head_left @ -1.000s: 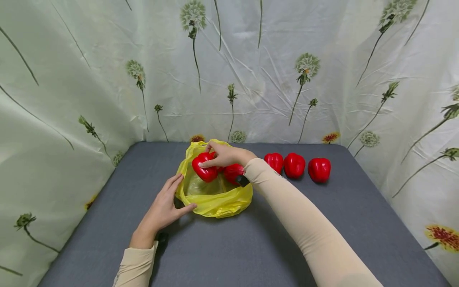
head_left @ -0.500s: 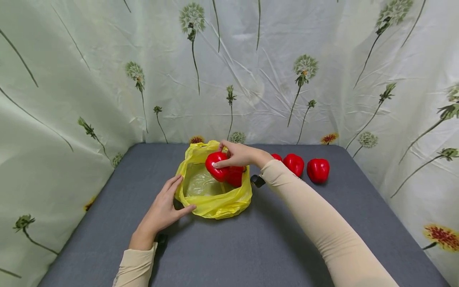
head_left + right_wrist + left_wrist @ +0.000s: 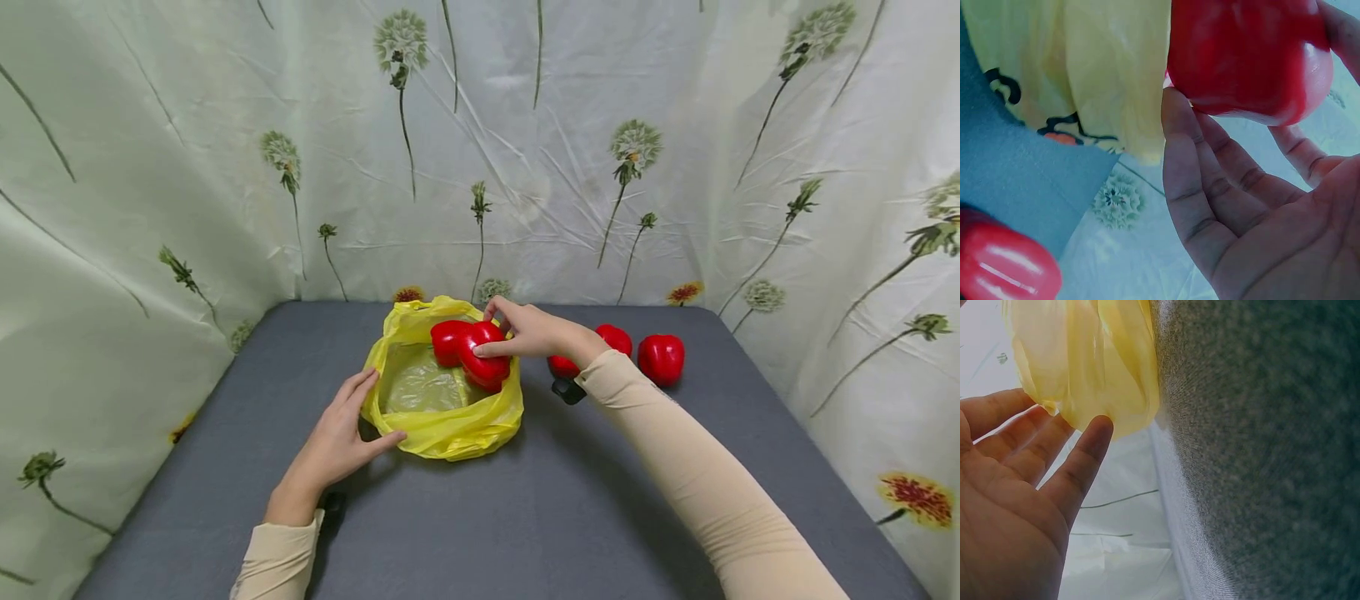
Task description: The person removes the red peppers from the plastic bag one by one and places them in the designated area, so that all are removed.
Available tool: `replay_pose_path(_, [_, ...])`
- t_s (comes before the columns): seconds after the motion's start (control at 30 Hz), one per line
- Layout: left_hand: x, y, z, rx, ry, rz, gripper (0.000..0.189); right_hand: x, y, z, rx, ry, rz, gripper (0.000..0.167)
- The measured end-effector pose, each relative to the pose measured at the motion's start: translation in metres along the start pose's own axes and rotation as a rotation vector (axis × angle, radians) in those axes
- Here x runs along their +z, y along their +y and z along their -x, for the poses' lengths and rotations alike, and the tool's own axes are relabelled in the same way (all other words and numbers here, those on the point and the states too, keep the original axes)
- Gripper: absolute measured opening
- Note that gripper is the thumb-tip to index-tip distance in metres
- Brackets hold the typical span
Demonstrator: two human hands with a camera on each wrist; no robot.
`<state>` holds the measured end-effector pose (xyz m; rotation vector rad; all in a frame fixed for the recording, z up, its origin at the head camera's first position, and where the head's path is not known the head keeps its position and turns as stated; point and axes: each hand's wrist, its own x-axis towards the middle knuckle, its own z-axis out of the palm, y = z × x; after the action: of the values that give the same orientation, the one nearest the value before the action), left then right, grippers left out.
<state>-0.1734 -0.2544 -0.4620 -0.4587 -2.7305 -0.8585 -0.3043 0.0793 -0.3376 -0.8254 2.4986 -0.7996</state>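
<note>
A yellow plastic bag (image 3: 461,432) stands on the table with its mouth spread wide. My left hand (image 3: 337,440) rests its extended fingers and thumb against the left side of the bag; the left wrist view shows fingertips touching the yellow plastic (image 3: 1104,369). At the bag's right rim, my right hand (image 3: 528,329) holds a glossy red bell pepper (image 3: 483,362) between thumb and fingers. In the right wrist view this pepper (image 3: 1247,56) is close to the bag wall (image 3: 1110,69). Another red pepper (image 3: 447,340) shows inside the bag, left of the held one.
Right of the bag, red peppers stand in a row: one (image 3: 562,367) partly behind my right wrist, one (image 3: 615,338) beyond the sleeve, and one (image 3: 662,360) at the end. The grey table (image 3: 480,533) meets a flower-printed curtain (image 3: 555,167) at the back and sides.
My right hand has moved right with the pepper, from the middle of the bag's mouth to its right side. A pepper inside the bag now shows on its left. My left hand stays against the bag.
</note>
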Motion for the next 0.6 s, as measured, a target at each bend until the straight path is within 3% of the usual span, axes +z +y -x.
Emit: replay_pose_path(0.6, [-0.001, -0.002, 0.000, 0.003, 0.003, -0.001, 0.103, 0.000, 0.025, 0.052, 0.037, 0.136, -0.050, 0.056])
